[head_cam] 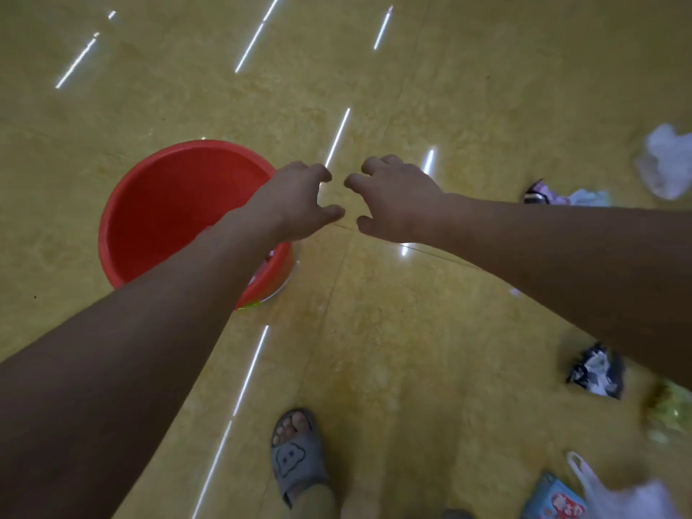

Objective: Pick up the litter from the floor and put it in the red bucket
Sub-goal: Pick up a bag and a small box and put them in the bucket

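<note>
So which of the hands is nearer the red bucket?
Left. The left hand is over the red bucket's right rim; the right hand is farther right, over bare floor.

both arms stretched forward, left hand (299, 202) and right hand (397, 200) empty, fingers loosely curled.

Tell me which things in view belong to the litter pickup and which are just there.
Belongs to the job: red bucket; white plastic bag; pink wrapper; dark wrapper; green wrapper; blue packet; left hand and right hand, both empty.

Just there: grey slipper; floor.
</note>
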A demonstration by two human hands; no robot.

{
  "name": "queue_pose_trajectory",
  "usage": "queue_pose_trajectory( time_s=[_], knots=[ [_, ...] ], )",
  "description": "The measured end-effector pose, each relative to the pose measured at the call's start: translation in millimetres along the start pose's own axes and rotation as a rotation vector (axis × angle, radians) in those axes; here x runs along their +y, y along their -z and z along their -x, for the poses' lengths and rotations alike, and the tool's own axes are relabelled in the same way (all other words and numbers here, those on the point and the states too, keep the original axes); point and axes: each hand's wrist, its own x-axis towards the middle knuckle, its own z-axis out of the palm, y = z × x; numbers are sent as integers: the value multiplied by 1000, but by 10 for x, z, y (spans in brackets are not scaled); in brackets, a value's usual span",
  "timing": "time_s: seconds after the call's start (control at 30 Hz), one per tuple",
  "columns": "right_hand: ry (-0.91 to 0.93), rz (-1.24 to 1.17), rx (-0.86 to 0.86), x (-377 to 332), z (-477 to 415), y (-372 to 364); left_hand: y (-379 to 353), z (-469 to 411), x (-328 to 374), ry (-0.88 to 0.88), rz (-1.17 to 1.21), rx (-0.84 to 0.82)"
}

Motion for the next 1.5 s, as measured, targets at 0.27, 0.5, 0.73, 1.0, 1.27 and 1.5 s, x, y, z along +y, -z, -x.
queue_pose_trajectory(
  time_s=[0.27,0.5,0.73,1.0,1.27,1.5],
  knots=[
    [-213,-18,-30,879,1224,-257,-360,92,1239,-154,9,5],
    [-432,-115,-81,1408,2424,-726,-1052,256,2316,-323,-45,-173],
    [-626,-240,-145,1718,3625,-1388,-1754,430,3176,-513,-196,-360],
    [-946,-381,-234,1633,4938,-2150,-2504,627,3937,-724,-342,-547],
    [-1233,-504,-267,1182,5747,-2705,-3097,969,4330,-927,-485,-619],
    [-1411,-711,-292,796,6105,-3337,-3678,1334,4430,-1079,-621,-688]
  ],
)
